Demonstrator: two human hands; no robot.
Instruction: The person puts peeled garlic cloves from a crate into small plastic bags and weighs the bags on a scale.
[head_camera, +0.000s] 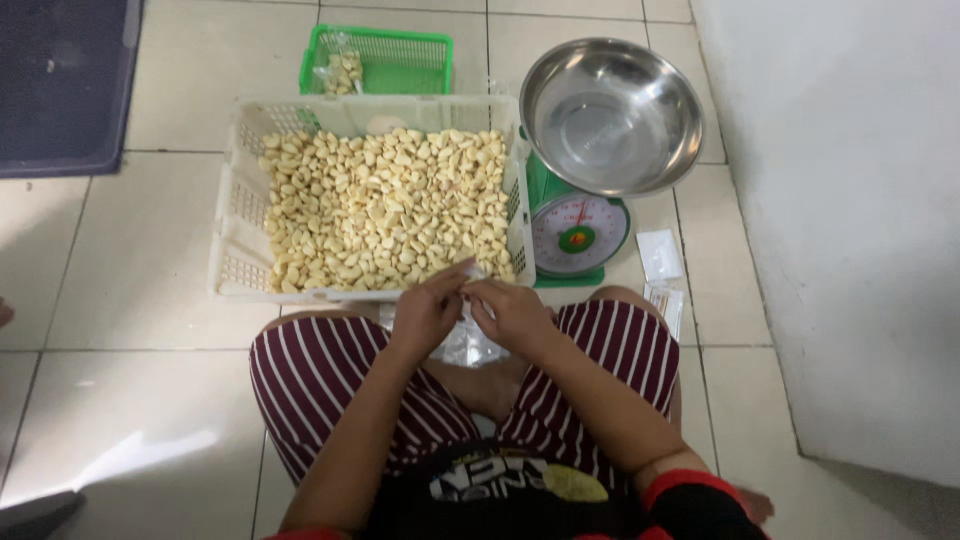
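- The person sits on the tiled floor (150, 260) with legs folded, in striped shorts; the head and upper body are cut off at the bottom edge, so only arms and lap are seen.
- A dark mat (60, 85) lies at the upper left, cut off by the frame edge.
- The white plastic crate (232, 215) stands just in front of the knees and is filled almost to the rim with peeled garlic cloves (385, 210).
- The steel bowl (611, 115) sits on top of a green dial scale (578, 235), just beside the crate on the right; the bowl looks empty (only reflections inside).
- A green basket (400, 60) stands behind the crate, partly hidden by it; it holds a small clear bag of cloves (343, 72).
- The left hand (428, 312) and the right hand (513, 312) meet over the lap, at the near rim of the crate, fingers curled together on a thin clear plastic bag (468, 342). The bag is hard to make out, and I cannot tell how firmly each hand pinches it.
- Small white packets (661, 256) lie on the floor right of the scale; the contents are too small to tell.
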